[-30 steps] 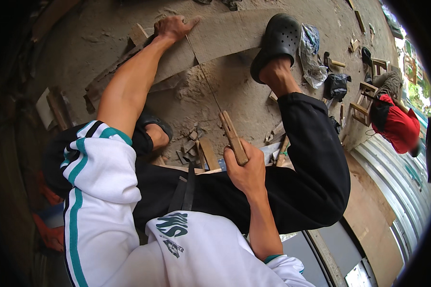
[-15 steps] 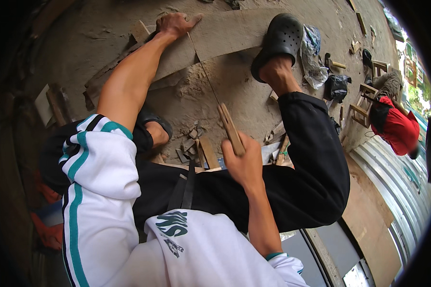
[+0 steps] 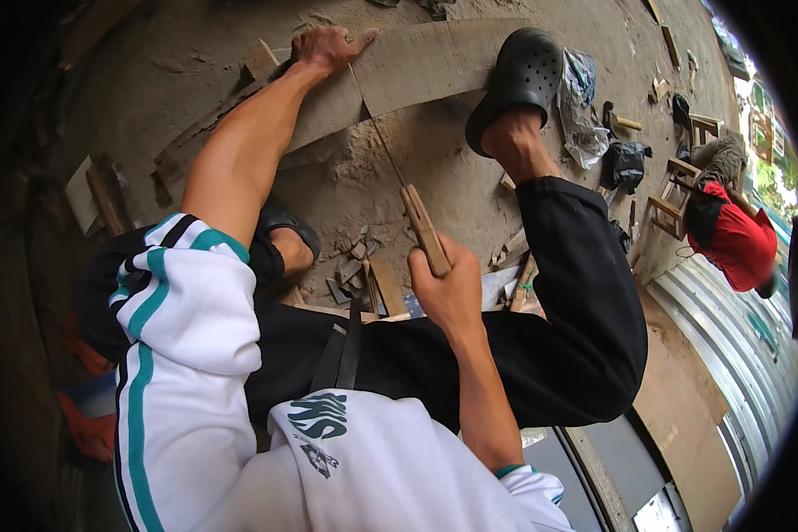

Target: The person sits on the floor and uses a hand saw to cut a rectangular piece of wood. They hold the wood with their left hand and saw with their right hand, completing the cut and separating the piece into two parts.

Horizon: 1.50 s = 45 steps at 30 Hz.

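A long greyish-brown wooden board (image 3: 443, 66) lies across the upper middle. My left hand (image 3: 331, 49) is closed on its far part, thumb stretched out to the right beside the blade. My right hand (image 3: 450, 288) is wrapped round the wooden handle of a handsaw (image 3: 424, 229). The thin saw blade, seen nearly edge-on, runs up and left into the board just below my left thumb. A dark cut line shows at the board's near edge. My foot in a black clog (image 3: 528, 75) rests on the board's right part.
Sawdust (image 3: 363, 160) lies below the board, with wood offcuts (image 3: 359, 266) nearer me. To the right are a plastic bag (image 3: 581, 115), a hammer (image 3: 625, 122) and a black bag (image 3: 625, 167). Farther right, a person in red (image 3: 736, 235) bends beside wooden stools (image 3: 669, 213). Corrugated sheeting (image 3: 727, 328) stands beyond.
My right hand and the saw have moved slightly up and left, away from me, the blade staying in the board. My left hand and foot keep their places.
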Available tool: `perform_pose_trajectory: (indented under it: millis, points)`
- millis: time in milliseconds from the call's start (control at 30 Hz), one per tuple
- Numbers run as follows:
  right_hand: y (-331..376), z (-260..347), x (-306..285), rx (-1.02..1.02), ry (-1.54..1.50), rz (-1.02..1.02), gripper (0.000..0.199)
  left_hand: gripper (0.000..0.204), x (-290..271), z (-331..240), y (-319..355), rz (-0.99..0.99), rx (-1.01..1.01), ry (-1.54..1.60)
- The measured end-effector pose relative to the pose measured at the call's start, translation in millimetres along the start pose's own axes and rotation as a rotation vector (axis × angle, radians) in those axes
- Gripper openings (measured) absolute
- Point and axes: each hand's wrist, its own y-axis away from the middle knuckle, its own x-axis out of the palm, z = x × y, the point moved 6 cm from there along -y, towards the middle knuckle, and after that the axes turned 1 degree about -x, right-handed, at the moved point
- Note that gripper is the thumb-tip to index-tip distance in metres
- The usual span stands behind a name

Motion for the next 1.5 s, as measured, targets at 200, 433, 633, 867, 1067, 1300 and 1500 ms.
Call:
perform_pose_trajectory:
  millis: [200, 433, 633, 867, 1067, 1300, 1500]
  points:
    - [17, 7, -14, -0.060, 0.036, -0.028, 0.014, 0.082, -1, -6, 1, -0.011, 0.040, -0.026]
    - [32, 11, -19, -0.010, -0.021, -0.017, 0.014, 0.080, -5, -1, -3, -0.002, 0.018, -0.018]
    - [51, 34, -25, -0.037, -0.024, -0.029, 0.014, 0.078, -7, -2, -1, 0.030, 0.000, -0.042]
    - [55, 23, -26, -0.065, 0.032, -0.009, 0.012, 0.076, -8, -5, 6, 0.058, 0.009, -0.048]
    - [20, -1, 3, -0.079, -0.030, -0.035, 0.015, 0.074, -10, -8, -2, -0.043, 0.044, -0.043]
    - [39, 19, -25, -0.063, -0.112, -0.032, 0.015, 0.072, -15, -7, 2, 0.078, -0.011, -0.067]
    - [-20, -12, 27, -0.152, -0.070, -0.064, 0.015, 0.072, -9, -4, -5, -0.020, 0.009, -0.040]
